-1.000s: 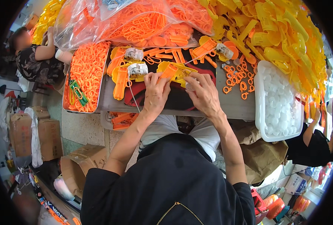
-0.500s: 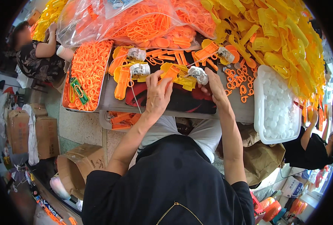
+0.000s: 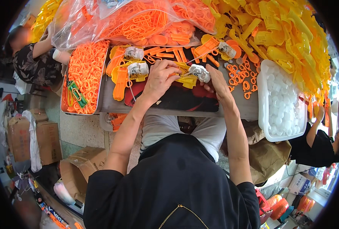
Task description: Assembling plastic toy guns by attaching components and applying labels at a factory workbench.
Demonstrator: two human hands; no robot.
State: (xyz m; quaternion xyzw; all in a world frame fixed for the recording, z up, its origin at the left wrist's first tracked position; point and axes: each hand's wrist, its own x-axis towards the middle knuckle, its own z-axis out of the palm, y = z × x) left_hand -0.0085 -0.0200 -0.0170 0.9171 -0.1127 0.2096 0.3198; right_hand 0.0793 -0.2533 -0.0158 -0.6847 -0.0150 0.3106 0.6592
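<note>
At the table's front, over a dark mat (image 3: 196,100), lies a yellow plastic shell (image 3: 187,81) with a white mechanism (image 3: 200,73) and thin wires at its right end. My left hand (image 3: 158,81) curls over the shell's left end, fingers closed on it and covering that part. My right hand (image 3: 217,81) grips the white mechanism between thumb and fingers. Left of my left hand rest similar yellow-and-orange pieces with white mechanisms (image 3: 138,68). Another such assembly (image 3: 226,50) lies behind my right hand.
An orange-filled metal tray (image 3: 86,76) holds green-handled snips (image 3: 77,94). Clear bags of orange parts (image 3: 139,24) and a yellow heap (image 3: 284,34) crowd the back. A white tub (image 3: 266,128) of translucent caps stands right; orange rings (image 3: 247,84) lie beside it. Other people work at both sides.
My left hand has closed over the shell's left end, and the orange piece it held is now hidden. My right hand stays on the white mechanism. The whole view has shifted slightly.
</note>
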